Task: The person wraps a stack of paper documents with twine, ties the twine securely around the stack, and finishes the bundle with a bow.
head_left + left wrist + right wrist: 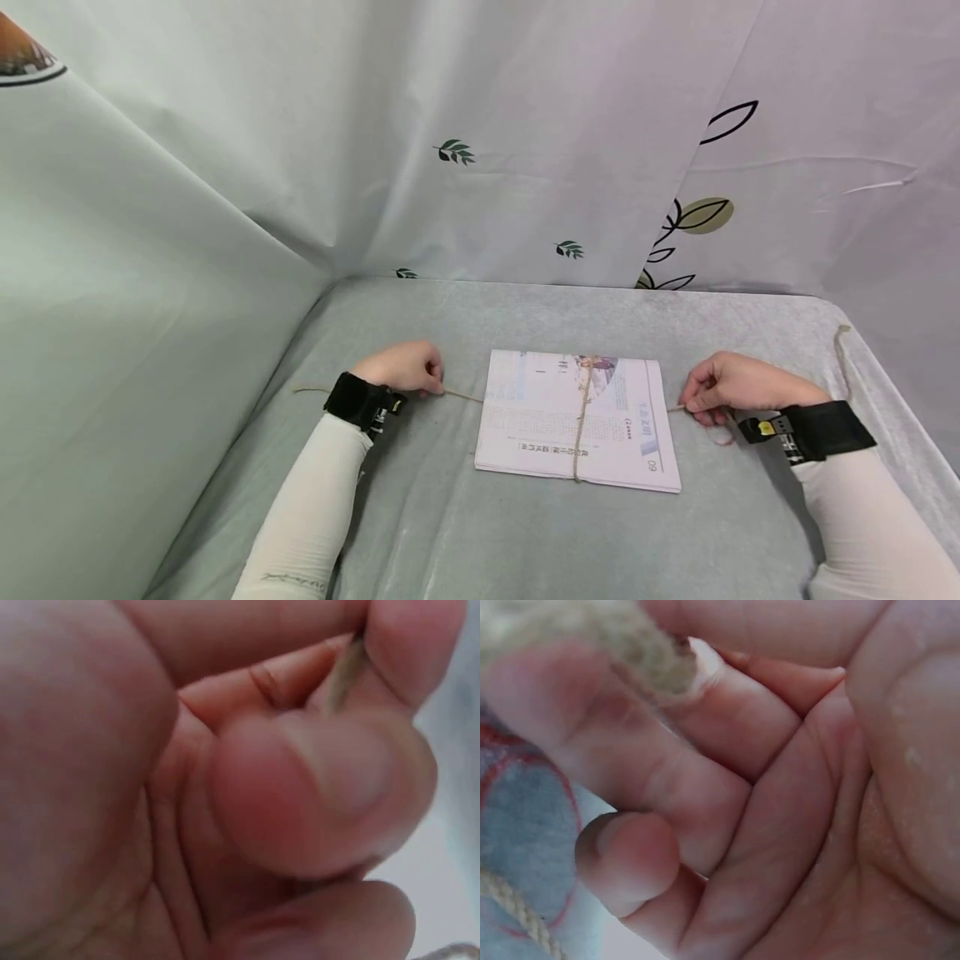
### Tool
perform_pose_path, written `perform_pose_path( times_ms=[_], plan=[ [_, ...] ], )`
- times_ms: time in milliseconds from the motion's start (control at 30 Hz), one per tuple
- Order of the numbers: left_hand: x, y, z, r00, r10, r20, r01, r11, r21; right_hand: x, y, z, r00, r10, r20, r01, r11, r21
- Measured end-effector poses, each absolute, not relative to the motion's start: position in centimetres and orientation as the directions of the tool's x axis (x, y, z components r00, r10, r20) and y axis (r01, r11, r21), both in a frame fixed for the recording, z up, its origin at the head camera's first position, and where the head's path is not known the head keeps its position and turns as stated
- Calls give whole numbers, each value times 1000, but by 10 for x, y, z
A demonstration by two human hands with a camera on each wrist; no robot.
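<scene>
**Paper stack [532, 437]: one twine band [581, 412] over the top, side strands in hand, no knot visible**

Stack lies flat on the surface [495, 542], between the hands, touching neither. Band runs far edge to near edge across the top. Left strand [462, 396] and right strand [675, 408] leave the short sides; whether they join underneath, can't tell.

Left hand [405, 367]: fingers curled in, pinching the left strand. Right hand [738, 383]: same pinch on the right strand. Loose twine trails past both wrists.

My read: tying partway. One direction looks done; crossing over the top and knotting look left.
</scene>
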State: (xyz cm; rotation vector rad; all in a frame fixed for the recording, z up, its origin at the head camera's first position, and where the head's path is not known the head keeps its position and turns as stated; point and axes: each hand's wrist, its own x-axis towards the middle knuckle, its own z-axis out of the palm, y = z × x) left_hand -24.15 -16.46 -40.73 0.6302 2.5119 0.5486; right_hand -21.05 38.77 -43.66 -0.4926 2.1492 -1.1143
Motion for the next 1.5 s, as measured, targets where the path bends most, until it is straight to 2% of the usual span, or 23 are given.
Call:
perform_pose_path(
  times_ms=[200, 500, 733, 867, 967, 1067, 1200, 1267, 1400, 1500],
  plan=[
    [-245, -193, -392, -844, 427, -323, 258, 853, 454, -210, 387, -435, -725, -560, -402, 3, 580, -814],
    [-240, -233, -370, -947, 259, -190, 182, 921, 345, -210, 386, -436, -722, -554, -415, 16, 586, -810],
    [-233, -255, -366, -985, 153, 74, 166, 962, 218, -211, 389, -440, -713, -574, -403, 5, 570, -822],
    [-231, -266, -365, -960, 96, 263, 146, 973, 181, -212, 389, -440, -707, -596, -381, -19, 554, -833],
    [-232, -270, -365, -932, 46, 360, 118, 977, 180, -212, 389, -439, -703, -607, -372, -22, 541, -841],
    [-233, -270, -365, -919, -37, 392, 54, 974, 219, -212, 389, -439, -702, -607, -372, -21, 540, -842],
    [-233, -266, -364, -929, -136, 343, -8, 937, 350, -212, 389, -439, -708, -595, -382, -16, 553, -833],
    [-233, -264, -364, -936, -140, 322, 14, 902, 432, -211, 389, -439, -711, -586, -388, -12, 562, -827],
    [-236, -257, -365, -929, -111, 353, 111, 827, 551, -211, 388, -440, -721, -568, -398, -7, 580, -814],
    [-238, -252, -366, -918, -141, 371, 146, 749, 646, -211, 387, -440, -721, -569, -395, -7, 576, -817]
  ],
)
